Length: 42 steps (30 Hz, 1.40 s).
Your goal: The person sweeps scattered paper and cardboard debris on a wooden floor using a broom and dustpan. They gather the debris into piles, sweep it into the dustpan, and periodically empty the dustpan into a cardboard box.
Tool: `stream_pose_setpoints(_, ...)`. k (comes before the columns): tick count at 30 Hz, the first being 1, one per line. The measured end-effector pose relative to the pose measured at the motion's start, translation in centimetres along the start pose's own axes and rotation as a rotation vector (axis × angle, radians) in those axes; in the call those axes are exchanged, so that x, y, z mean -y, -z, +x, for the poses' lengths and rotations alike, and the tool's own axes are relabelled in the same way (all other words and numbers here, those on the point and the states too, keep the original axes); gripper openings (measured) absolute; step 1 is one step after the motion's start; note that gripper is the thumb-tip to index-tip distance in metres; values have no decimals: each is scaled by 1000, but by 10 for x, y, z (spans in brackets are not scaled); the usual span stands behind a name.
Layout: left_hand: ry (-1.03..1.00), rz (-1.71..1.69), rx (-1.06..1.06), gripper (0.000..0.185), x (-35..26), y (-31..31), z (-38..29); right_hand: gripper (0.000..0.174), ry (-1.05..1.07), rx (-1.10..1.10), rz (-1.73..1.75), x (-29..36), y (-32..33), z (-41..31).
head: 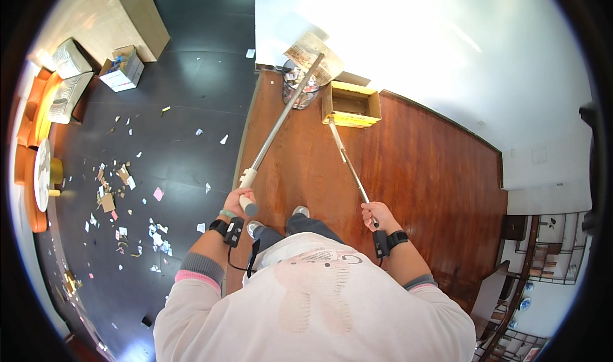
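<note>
My left hand (240, 203) grips the pale handle of a long metal pole (283, 117). The far end of this pole lies over a worn, stained flat board or dustpan (313, 57), tilted above a dark wastebasket (297, 93) full of scraps; whether they are joined I cannot tell. My right hand (377, 216) is closed around a second, thinner metal pole (352, 168). That pole's whitish far end meets the near edge of an open yellow cardboard box (354, 118), which stands on the wooden floor (407, 170) beside the wastebasket.
Paper and cardboard scraps (107, 201) are scattered over the dark tiled floor (187, 160) at left. Another cardboard box (122, 74) with things in it stands near the patterned chair (72, 93). A round table (42, 175) is at far left. A white wall (479, 74) bounds the wooden floor.
</note>
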<state>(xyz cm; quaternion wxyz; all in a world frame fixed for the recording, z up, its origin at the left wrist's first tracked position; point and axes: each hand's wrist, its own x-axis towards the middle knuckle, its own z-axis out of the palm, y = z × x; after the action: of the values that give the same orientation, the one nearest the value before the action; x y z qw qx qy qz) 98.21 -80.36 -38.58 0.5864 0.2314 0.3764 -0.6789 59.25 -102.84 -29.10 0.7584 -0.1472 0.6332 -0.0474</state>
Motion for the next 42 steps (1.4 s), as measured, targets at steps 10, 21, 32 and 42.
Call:
stream_pose_setpoints(10, -526, 306, -136, 13, -46, 95, -159, 24, 10, 74, -134, -9, -92, 21)
stream_pose_setpoints(21, -1171, 589, -384, 24, -65, 71, -255, 19, -16, 219, -207, 1, -225, 84)
stream_pose_setpoints(32, -1220, 670, -866, 24, -150, 15, -203, 26, 213, 56, -579, 127, -361, 225)
stream_pose_setpoints(42, -1122, 427, -1222, 27, -205, -51, -196, 6, 405, -19, -762, 241, -444, 383)
